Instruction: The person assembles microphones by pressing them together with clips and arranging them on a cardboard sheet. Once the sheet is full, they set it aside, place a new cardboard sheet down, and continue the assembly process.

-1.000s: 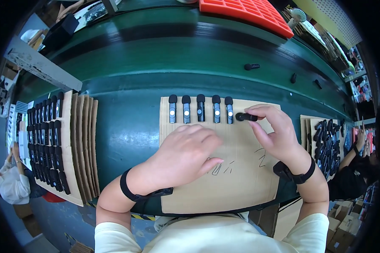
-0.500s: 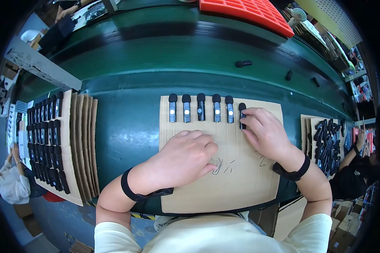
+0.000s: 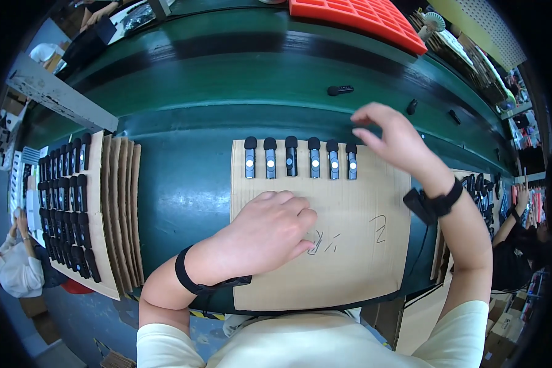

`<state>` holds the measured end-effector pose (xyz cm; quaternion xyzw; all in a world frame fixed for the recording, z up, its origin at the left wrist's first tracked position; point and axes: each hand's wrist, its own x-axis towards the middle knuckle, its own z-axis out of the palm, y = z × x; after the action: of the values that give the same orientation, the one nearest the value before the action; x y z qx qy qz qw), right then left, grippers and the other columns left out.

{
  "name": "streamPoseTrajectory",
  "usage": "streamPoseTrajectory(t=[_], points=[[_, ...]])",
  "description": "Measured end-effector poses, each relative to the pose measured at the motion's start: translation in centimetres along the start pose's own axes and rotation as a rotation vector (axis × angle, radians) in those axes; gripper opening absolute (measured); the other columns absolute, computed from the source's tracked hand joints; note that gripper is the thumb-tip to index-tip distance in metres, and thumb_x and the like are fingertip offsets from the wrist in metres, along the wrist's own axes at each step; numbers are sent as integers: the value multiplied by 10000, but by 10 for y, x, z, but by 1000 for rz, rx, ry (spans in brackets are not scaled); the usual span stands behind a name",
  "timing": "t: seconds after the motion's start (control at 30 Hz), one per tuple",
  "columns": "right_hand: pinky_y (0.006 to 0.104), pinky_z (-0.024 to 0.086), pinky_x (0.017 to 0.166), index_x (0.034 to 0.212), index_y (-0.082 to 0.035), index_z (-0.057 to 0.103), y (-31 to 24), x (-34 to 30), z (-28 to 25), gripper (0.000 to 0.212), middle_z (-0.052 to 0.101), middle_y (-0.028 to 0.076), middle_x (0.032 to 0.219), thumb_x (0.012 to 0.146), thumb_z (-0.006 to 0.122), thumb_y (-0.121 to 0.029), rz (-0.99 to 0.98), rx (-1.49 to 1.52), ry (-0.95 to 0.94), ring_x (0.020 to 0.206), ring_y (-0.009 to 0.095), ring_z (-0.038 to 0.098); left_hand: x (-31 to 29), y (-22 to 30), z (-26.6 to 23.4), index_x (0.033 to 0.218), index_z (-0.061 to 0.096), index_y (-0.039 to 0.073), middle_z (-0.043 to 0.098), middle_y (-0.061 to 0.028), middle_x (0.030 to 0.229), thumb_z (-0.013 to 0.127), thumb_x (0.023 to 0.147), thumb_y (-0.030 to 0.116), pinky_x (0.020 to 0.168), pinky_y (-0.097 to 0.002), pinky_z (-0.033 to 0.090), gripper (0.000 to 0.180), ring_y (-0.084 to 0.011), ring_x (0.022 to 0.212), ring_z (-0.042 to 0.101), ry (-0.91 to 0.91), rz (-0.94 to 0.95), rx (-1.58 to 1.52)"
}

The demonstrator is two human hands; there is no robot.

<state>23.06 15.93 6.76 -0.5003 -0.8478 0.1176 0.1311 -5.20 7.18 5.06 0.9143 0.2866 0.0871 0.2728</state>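
A row of several small black clip-on microphones (image 3: 314, 158) with foam heads lies along the far edge of a flat cardboard sheet (image 3: 331, 276). The rightmost microphone (image 3: 351, 163) lies in line with the others, untouched. My right hand (image 3: 391, 136) hovers past the sheet's far right corner, thumb and fingers apart, with nothing in it. Just beyond it, another microphone (image 3: 340, 90) lies loose on the green conveyor belt (image 3: 245, 80). On the left half of the sheet rests my left hand (image 3: 257, 233), fingers curled under; whatever they may hold is hidden.
Stacked cardboard sheets (image 3: 119, 214) covered with microphones (image 3: 64, 196) stand at the left, and another loaded stack (image 3: 478, 190) at the right. A red compartment tray (image 3: 362, 21) sits beyond the belt. More loose microphones (image 3: 412, 107) lie on the belt. Other people work at both sides.
My right hand has let go of the rightmost microphone and moved away, up and to the right. That microphone now lies slightly farther up, level with the row. The loose microphones on the belt have shifted left.
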Motion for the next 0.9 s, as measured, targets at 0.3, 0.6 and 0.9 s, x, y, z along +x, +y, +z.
streamPoseTrajectory(t=[0.3, 0.6, 0.9], points=[[402, 476, 968, 1118, -33, 628, 62, 87, 25, 269, 640, 161, 1073, 864, 681, -105, 131, -236, -47, 1078, 331, 605, 0, 1, -1, 1069, 624, 48, 621, -101, 1162, 758, 793, 232, 940, -405, 450, 358, -290, 1114, 570, -10, -1, 0], [342, 512, 845, 1075, -26, 635, 22, 71, 0, 215, 647, 146, 1030, 866, 663, -66, 233, -60, -121, 931, 282, 633, -7, -3, -18, 1088, 627, 60, 614, -104, 1175, 764, 788, 177, 928, -404, 461, 350, -293, 1097, 579, 160, 69, -141], [324, 496, 753, 1048, 24, 646, -98, -55, -13, 265, 639, 122, 924, 789, 700, 20, -150, 479, 197, 825, 246, 621, 0, 8, -26, 1106, 666, 40, 670, -108, 1103, 778, 737, 52, 997, -444, 437, 386, -273, 1015, 635, 704, 43, -316]])
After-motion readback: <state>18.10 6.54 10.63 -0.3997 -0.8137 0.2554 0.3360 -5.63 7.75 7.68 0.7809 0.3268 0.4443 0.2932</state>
